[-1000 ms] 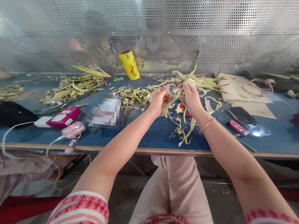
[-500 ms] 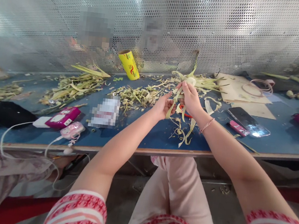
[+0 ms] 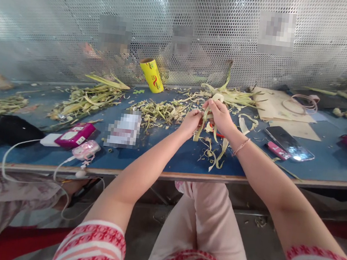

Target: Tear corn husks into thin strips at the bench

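Between the two hands, above the blue-topped wooden-edged desk (image 3: 185, 160), is a slim, pale green-and-cream plant stalk (image 3: 206, 116) with ribbon-like strips hanging from it. The right grip (image 3: 220, 116) is closed around its upper part, thumb on top, a cream curl showing just past the thumb toward 12 o'clock. The left grip (image 3: 190, 123) has its fingers curled in against the strips at the stalk's 9 o'clock side; whether they pinch one cannot be told, since the fingertips are partly hidden.

The stalk looks light and limp, its strips soft, perhaps a little damp and slick, and probably apt to tear if tugged sideways. The thicker core seems the firmest place to hold; a loose strip is best taken close to its base, with light pressure.

Around the stalk, a heap of shredded greenish-yellow leaf scraps (image 3: 163, 113) lies at 9 o'clock, a spread bundle of long pale-green leaves (image 3: 237, 96) near 2 o'clock, thin cream curled peelings (image 3: 220, 157) around 5 o'clock, and a bright yellow cardboard tube (image 3: 152, 77) at 10 o'clock.
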`<state>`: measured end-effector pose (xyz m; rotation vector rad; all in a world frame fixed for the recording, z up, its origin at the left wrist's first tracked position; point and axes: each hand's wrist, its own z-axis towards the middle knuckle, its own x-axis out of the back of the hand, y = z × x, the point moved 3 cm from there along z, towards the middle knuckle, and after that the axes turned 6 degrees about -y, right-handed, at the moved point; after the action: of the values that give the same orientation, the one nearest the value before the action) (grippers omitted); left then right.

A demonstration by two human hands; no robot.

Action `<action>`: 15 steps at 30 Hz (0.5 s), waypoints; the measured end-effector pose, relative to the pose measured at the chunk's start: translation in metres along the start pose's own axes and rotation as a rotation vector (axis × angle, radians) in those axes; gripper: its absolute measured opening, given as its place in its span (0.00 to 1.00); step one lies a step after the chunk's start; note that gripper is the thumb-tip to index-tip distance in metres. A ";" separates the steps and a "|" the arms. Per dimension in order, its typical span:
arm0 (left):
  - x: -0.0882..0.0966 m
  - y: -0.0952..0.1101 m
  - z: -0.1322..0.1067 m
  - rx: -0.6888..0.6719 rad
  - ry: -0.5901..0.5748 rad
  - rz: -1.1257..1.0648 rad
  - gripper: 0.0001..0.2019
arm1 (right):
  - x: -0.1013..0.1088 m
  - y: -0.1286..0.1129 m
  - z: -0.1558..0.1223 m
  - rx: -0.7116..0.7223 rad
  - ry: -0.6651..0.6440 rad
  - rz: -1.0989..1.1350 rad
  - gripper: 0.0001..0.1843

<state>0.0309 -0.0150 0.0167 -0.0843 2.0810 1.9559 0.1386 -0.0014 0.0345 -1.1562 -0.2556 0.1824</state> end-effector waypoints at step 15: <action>0.020 0.008 0.002 -0.429 0.265 0.173 0.16 | -0.013 -0.007 -0.005 -0.060 -0.049 0.000 0.14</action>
<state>0.0104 -0.0092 0.0194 -0.2720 1.8252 2.5956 0.1275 -0.0115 0.0374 -1.2119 -0.3056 0.2044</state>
